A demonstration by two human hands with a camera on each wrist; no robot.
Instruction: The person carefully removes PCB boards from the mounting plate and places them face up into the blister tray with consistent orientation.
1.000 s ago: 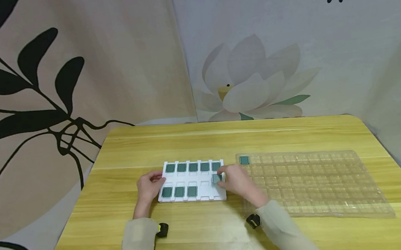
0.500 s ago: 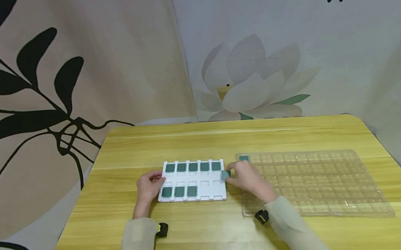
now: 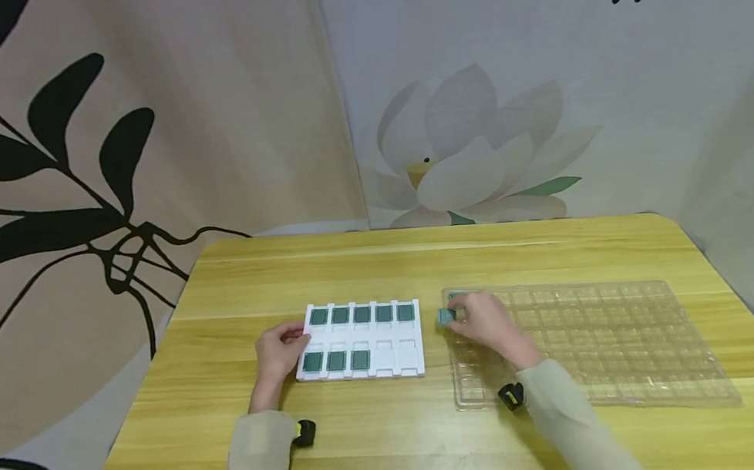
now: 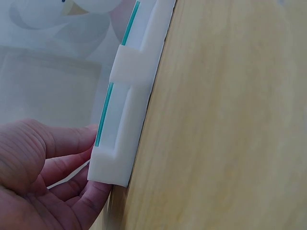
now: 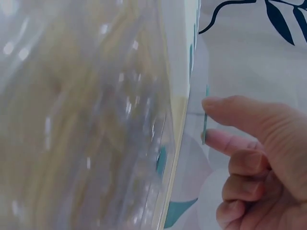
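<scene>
A white tray [image 3: 370,333] lies on the table with thin green square chips in two rows: several along the far row, three in the near row. Bare white pocket floors show at the near right. My left hand [image 3: 280,354] grips the tray's left end, the thumb at its top edge in the left wrist view. My right hand [image 3: 492,323] pinches a thin green square chip [image 3: 445,316] between thumb and index finger, over the near-left corner area of a transparent plastic tray [image 3: 585,343]. The right wrist view shows this chip edge-on [image 5: 206,124], raised above that tray.
Another green chip [image 5: 161,160] sits in the transparent tray's far-left pocket, mostly hidden by the right hand in the head view. The wooden table [image 3: 374,452] ends at a printed curtain [image 3: 251,110] behind. Both wrists wear small black cameras.
My right hand has carried the green chip rightward, from above the white tray to the left edge of the transparent tray. My left hand has stayed on the white tray.
</scene>
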